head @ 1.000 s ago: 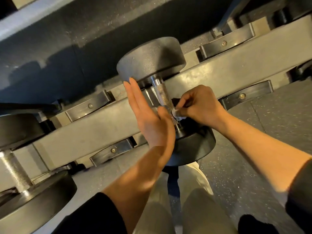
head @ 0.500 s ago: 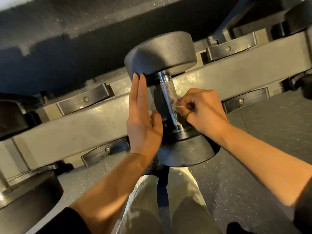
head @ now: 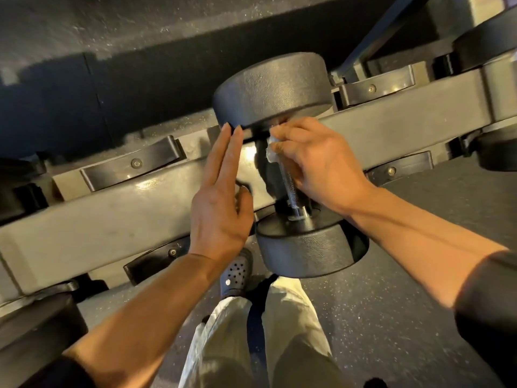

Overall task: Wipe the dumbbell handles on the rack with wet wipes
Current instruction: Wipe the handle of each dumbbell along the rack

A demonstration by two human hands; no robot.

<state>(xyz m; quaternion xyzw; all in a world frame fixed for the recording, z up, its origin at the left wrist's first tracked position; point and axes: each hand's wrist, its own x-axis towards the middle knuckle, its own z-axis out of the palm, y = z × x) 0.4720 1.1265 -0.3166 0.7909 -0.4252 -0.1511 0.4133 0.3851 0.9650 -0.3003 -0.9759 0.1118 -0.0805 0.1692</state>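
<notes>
A black dumbbell (head: 274,91) lies across the grey rack beam (head: 112,222), its knurled steel handle (head: 291,189) running towards me. My right hand (head: 319,161) is curled round the upper end of the handle and pinches a white wet wipe (head: 270,152) against it, just under the far weight head. My left hand (head: 221,197) stands beside the handle on its left with straight fingers, the fingertips touching the rim of the far head. The near weight head (head: 305,253) hangs over the floor.
Black cradle brackets (head: 131,166) are bolted along the beam. Another dumbbell (head: 33,331) sits at lower left, and more (head: 492,35) at upper right. My legs in light trousers and a dark perforated shoe (head: 237,273) stand on the speckled rubber floor (head: 391,317).
My right hand has slid the wipe up the handle from its lower end to just below the far head. The left hand stays flat beside the dumbbell.
</notes>
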